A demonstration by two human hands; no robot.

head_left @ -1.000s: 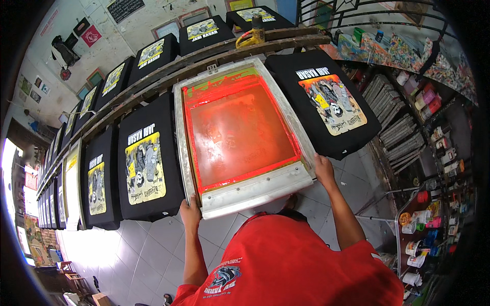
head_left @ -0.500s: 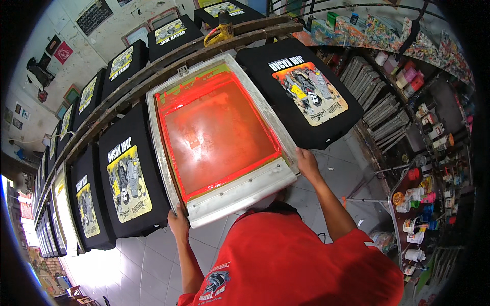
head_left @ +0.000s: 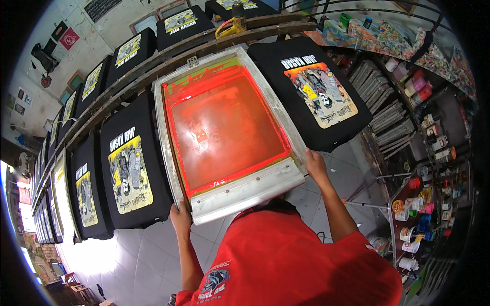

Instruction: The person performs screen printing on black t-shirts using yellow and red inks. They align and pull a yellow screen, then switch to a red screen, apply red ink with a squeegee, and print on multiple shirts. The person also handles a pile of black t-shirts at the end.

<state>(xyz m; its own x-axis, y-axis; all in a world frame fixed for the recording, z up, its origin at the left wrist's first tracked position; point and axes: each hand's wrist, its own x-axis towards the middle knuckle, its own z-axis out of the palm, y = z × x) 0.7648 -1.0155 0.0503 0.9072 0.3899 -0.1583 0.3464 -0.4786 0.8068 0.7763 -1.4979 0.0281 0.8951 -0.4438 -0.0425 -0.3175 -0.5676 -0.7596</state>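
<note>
In front of me a silver-framed printing screen (head_left: 227,130) lies between black shirts on boards, its mesh coated red with a greenish strip at the far end. My left hand (head_left: 181,214) is closed on the frame's near left corner, and my right hand (head_left: 315,163) grips its near right side. A black shirt (head_left: 326,137) on the right bears an orange and cream cartoon print; the shirt (head_left: 115,117) on the left has a yellow, grey and cream one. Whatever lies under the screen is hidden.
Wooden rails (head_left: 127,86) run behind the screen, carrying a yellow tool (head_left: 224,31). Several printed shirts (head_left: 178,35) continue along both rows. At the right stand stacked slats (head_left: 383,102) and a metal rack (head_left: 392,224) with paint pots (head_left: 411,262). A tiled floor (head_left: 143,260) shows below.
The view has shifted left and back slightly to the right since the earliest frame. Both my hands still hold the screen frame, with little visible change in its position among the boards.
</note>
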